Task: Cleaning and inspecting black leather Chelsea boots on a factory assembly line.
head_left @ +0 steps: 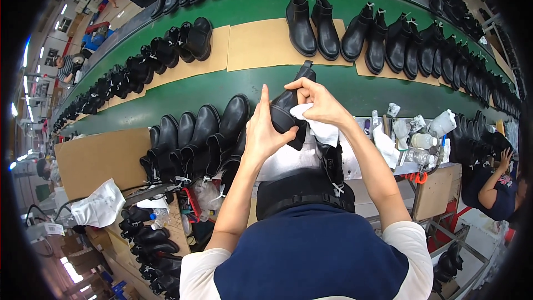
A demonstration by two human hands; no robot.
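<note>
A black leather ankle boot [282, 118] is held up in front of me over the near side of the bench, tilted, with a pull loop at its far end. My left hand [263, 134] is closed round its near left end, the thumb below and the forefinger stretched upward. Between the fingers of my right hand [322, 103] is a white cloth [323, 129], pressed against the boot's right side and hanging down. Another black boot [332, 164] lies just below, close to my waist. Several black boots [191, 133] stand together left of my left hand.
Rows of black boots [327, 22] stand on brown cardboard [252, 44] along the green conveyor [250, 80]. At right are plastic bottles [425, 140], white cloths [386, 143] and orange-handled scissors [421, 178]. A co-worker [494, 189] is at the right, others at far left.
</note>
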